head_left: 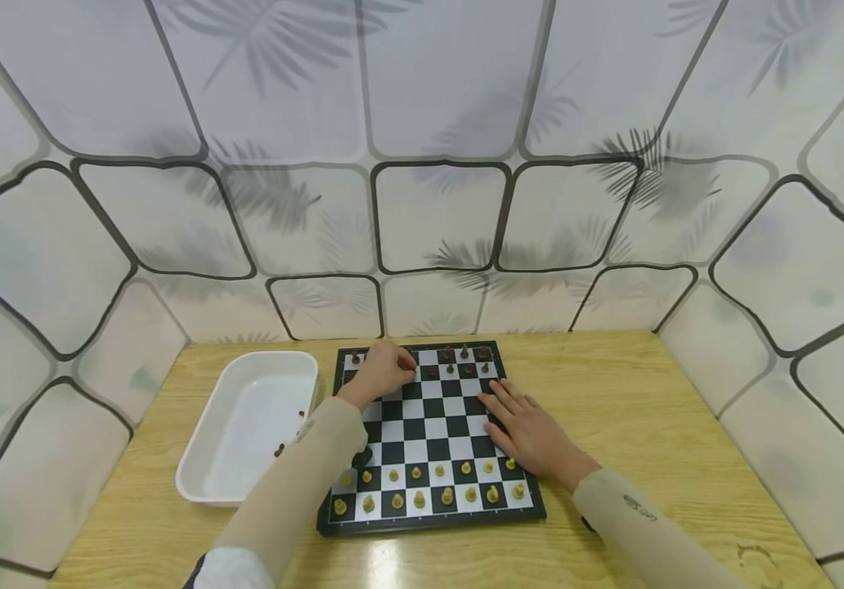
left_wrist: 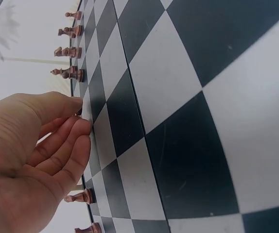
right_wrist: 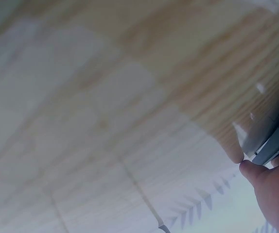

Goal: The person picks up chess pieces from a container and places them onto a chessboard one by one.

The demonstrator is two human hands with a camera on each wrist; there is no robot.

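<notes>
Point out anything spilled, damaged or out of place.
A dark, curved mark on the wooden tabletop, lower right in the head view, breaks the pale grain; stain or knot, I cannot tell. Nothing looks spilled; the yellow pieces stand in neat rows.

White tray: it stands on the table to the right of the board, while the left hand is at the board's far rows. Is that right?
Not quite: the tray stands to the left of the board, as the head view shows. The rest holds: it is on the table, and the left hand is at the far rows.
</notes>
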